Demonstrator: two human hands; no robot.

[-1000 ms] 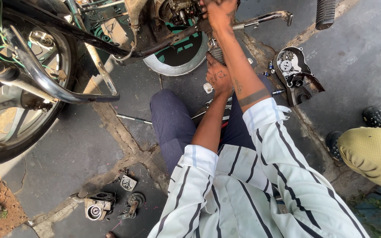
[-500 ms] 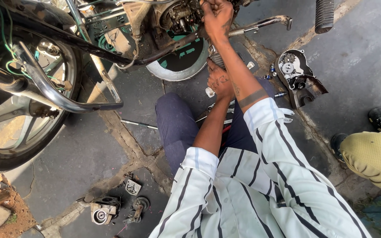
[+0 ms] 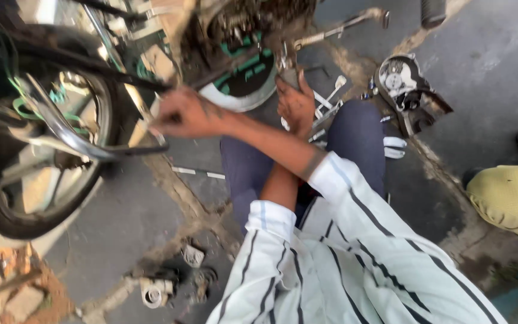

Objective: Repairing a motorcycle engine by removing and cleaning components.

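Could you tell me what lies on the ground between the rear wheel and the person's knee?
In the head view, a thin metal rod lies on cracked pavement between wheel and knee.

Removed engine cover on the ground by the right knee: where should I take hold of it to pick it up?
Grip the engine cover by its rounded upper rim, coming from above. It lies flat with its inner face up, apart from both hands, and that rim looks clear; the lower edge looks jagged.

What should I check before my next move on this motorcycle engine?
1. Right hand grip: crossed over left, near the wheel, blurred: cannot tell.
2. Left hand hold, below the engine: cannot tell.
3. Open engine side exposed: ok.
4. Removed engine cover on the ground, apart from both hands: ok.
5. Small loose parts lying away from the hands: ok.
6. Bystander's yellow trouser leg away from the work: ok.
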